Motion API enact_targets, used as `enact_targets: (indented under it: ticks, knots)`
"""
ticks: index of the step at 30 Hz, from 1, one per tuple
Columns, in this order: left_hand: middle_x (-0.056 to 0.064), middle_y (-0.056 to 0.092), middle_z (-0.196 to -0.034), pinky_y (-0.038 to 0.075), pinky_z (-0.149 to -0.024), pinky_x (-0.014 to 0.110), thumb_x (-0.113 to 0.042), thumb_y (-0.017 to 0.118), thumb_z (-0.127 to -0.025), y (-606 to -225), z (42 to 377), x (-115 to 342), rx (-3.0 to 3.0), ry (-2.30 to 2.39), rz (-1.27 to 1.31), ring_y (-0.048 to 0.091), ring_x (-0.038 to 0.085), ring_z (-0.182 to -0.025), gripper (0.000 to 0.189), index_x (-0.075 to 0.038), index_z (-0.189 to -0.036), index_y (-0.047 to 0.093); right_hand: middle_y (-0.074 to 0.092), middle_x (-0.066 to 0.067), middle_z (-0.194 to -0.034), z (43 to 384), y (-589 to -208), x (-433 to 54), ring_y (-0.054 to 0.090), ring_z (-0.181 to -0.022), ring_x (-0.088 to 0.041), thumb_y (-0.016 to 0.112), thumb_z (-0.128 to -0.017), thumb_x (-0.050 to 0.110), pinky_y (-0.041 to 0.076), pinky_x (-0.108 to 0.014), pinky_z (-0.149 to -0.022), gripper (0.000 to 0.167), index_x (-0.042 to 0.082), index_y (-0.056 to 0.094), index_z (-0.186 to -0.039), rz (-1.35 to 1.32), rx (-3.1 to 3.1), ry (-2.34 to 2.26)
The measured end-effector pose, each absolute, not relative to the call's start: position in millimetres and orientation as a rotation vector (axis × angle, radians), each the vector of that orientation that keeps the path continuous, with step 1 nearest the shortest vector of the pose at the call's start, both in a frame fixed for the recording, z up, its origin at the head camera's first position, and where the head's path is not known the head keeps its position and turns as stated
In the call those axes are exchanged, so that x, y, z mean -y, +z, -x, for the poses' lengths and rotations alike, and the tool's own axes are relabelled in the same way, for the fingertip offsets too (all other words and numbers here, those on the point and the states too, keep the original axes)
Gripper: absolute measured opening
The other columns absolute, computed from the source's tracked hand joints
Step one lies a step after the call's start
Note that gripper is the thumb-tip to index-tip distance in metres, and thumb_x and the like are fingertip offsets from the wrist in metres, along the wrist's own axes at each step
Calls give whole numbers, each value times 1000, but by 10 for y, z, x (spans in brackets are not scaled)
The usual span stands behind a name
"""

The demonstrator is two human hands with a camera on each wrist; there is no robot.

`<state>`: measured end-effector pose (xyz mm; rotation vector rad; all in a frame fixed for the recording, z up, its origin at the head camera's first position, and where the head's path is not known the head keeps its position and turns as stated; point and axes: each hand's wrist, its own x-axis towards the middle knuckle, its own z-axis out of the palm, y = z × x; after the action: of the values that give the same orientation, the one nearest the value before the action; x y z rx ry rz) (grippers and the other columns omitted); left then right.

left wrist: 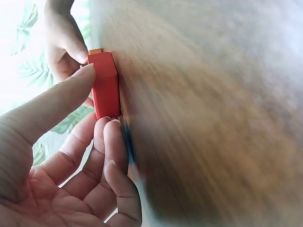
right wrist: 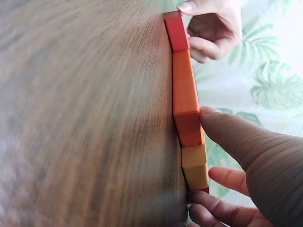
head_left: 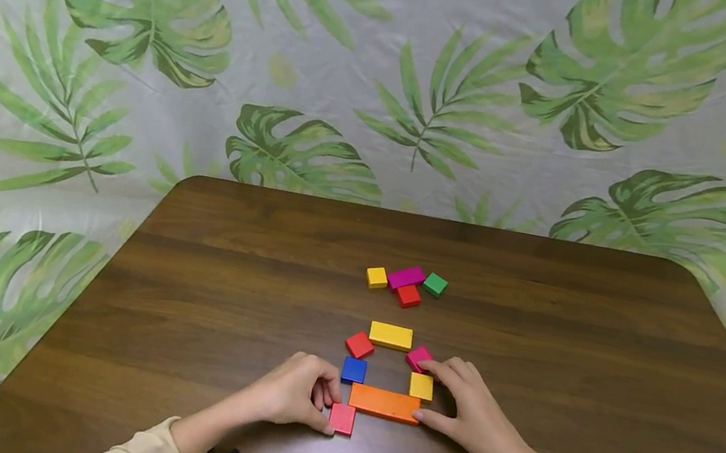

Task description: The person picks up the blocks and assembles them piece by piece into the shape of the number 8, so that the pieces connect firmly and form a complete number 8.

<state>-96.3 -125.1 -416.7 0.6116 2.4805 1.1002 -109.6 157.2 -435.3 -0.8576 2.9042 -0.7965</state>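
My left hand (head_left: 297, 392) pinches a pinkish-red square block (head_left: 343, 419) between thumb and fingers, at the left front corner of a long orange block (head_left: 385, 403). In the left wrist view, the thumb lies along one edge of the red block (left wrist: 106, 87), with the fingertips at its opposite edge. My right hand (head_left: 478, 419) is spread: its thumb touches the right end of the orange block (right wrist: 186, 90), and its index fingertip is at a magenta block (head_left: 418, 359). Between that thumb and index finger lies a yellow square block (head_left: 421, 386).
A blue block (head_left: 354, 370), a tilted red block (head_left: 359, 345) and a long yellow block (head_left: 391, 335) complete a rough ring. Farther back are small yellow (head_left: 377, 278), purple (head_left: 406, 278), red (head_left: 408, 296) and green (head_left: 435, 285) blocks. Leaf-patterned cloth (head_left: 315, 76) hangs behind the wooden table (head_left: 220, 275).
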Motion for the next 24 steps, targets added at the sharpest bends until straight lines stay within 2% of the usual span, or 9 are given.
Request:
enact_targets:
  ticks: [24]
  knots:
    - [1, 61, -68, 43, -56, 15, -14, 87, -59, -4186, 962, 1236, -2496, 1097, -623, 51, 0, -58, 28, -10, -76, 65, 54, 9, -101, 1101, -4368, -1582, 45, -97, -7, 75, -76, 41, 49, -27, -80, 58, 16, 57, -124, 868, -2910, -793]
